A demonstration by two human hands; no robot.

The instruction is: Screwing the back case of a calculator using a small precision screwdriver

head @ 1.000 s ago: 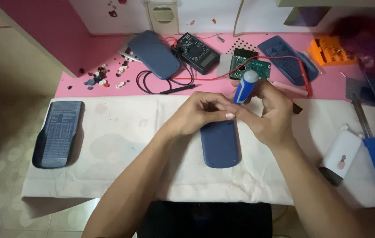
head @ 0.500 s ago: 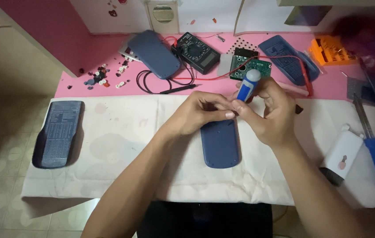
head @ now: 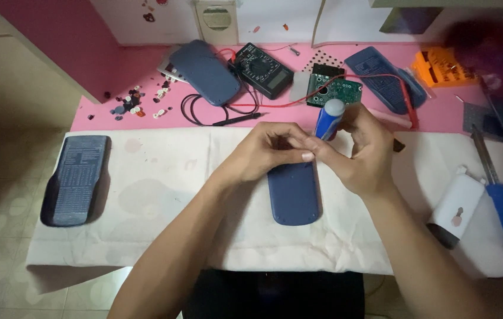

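Near the frame's centre, the right hand (head: 365,155) gripped a blue screwdriver handle (head: 328,119) upright over the blue calculator back (head: 294,192) on the white cloth (head: 163,195), while the left hand (head: 266,150) pinched its fingertips at the shaft; the rigid, light, smooth-looking handle seemed best held around its barrel.

A blue tool with a white cap (head: 329,118) is seen above a dark blue calculator shell (head: 293,192) on a cream cloth with faint pale blotches (head: 163,189). A pink desk (head: 145,118) is shown behind, with a black multimeter (head: 263,70), red and black leads (head: 228,112) and a green circuit board (head: 334,88). A blue-handled soldering iron (head: 502,204) and a white box (head: 456,207) are seen at the right.
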